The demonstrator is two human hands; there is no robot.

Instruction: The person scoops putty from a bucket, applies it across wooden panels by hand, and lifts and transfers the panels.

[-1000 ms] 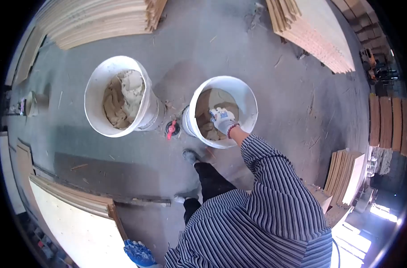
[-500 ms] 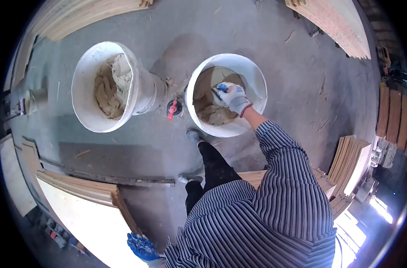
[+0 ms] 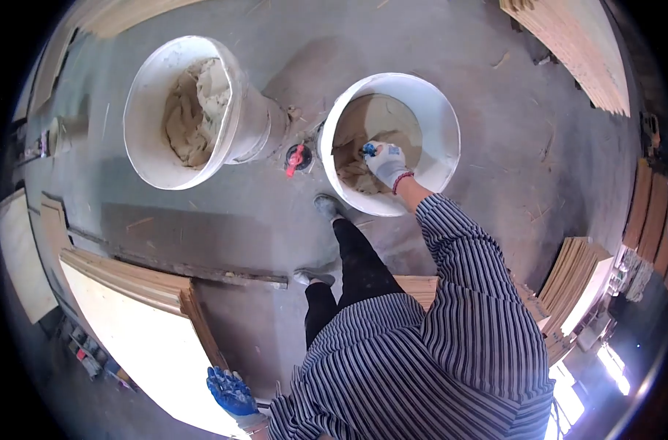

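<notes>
R hand (image 3: 386, 163), gloved, is down inside the work bucket (image 3: 442, 139), fingers curled in; can't tell if they're clamped on a tool, as the fingertips & whatever is under them are hidden by the glove. L hand (image 3: 231, 392), blue-coated palm w/ pale smears, has fingers loosely apart, nothing visible in it; it's by the corner of the plywood stack (image 3: 132, 330), contact unclear. L forearm mostly cut off at bottom edge.

Work bucket: white, upright, holds beige paste (image 3: 357, 174), lumpy on the near side, smoother on the far side; part hidden by R hand, depth unclear. 2nd bucket (image 3: 145, 110), also white, holds thick, heaped beige compound (image 3: 191, 121); its rim hides some. Btwn buckets on concrete floor (image 3: 202, 227): dark round item w/ red handle (image 3: 297, 158), exact type unclear. Far R shelving area too dim/blurred to ID.
</notes>
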